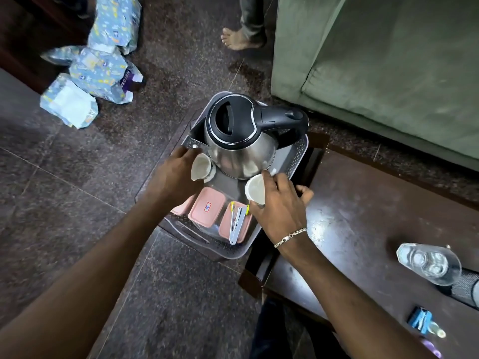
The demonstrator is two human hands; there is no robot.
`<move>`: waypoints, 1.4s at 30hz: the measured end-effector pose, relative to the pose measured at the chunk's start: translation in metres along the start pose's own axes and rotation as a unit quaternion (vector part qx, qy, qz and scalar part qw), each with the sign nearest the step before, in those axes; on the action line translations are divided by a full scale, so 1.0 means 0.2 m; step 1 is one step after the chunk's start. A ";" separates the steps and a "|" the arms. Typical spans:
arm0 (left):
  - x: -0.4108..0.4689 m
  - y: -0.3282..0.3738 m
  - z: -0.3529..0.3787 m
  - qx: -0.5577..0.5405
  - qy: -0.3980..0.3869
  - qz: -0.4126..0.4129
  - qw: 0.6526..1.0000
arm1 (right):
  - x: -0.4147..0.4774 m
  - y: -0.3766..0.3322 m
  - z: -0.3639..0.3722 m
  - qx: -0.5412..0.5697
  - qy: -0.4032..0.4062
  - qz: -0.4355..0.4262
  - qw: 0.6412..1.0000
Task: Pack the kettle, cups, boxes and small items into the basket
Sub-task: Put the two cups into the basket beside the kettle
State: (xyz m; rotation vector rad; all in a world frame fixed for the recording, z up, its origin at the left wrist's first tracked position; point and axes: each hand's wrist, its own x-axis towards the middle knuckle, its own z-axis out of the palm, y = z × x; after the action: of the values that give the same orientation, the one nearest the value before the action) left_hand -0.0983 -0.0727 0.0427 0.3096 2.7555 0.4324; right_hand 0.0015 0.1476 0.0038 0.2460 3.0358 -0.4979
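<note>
A grey perforated basket sits on the dark floor beside a low table. A steel kettle with a black lid and handle stands upright at its far end. Pink lidded boxes lie at its near end, with a stapler resting on one of them. My left hand holds a white cup tilted on its side, left of the kettle, inside the basket. My right hand grips a second white cup over the basket's right side, near the kettle's base.
A dark wooden table lies to the right, bearing a clear glass bottle and a small blue item. Patterned paper packages lie on the floor at the upper left. A green sofa and a person's bare foot are beyond.
</note>
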 end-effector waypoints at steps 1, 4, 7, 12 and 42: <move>0.01 0.00 0.01 0.000 0.002 0.000 1.000 | 0.00 0.00 0.01 -0.005 -0.002 0.001 1.000; 0.02 -0.01 0.01 0.005 -0.001 -0.001 1.000 | 0.02 -0.01 0.02 -0.015 -0.009 0.006 1.000; 0.04 -0.01 0.01 0.004 -0.006 0.002 1.000 | 0.03 -0.01 0.02 -0.018 -0.015 0.004 1.000; 0.05 0.00 0.01 0.009 -0.019 0.007 1.000 | 0.02 -0.01 0.03 -0.027 -0.030 -0.012 0.999; -0.53 1.20 0.55 -0.051 -0.100 0.180 0.977 | -0.88 1.07 -0.36 0.144 0.027 0.082 0.986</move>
State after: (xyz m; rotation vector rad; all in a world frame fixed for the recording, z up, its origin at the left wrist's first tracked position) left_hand 0.0762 0.1515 0.0531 0.7868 2.4707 0.5947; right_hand 0.2090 0.3443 0.0190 0.5251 2.9494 -0.9274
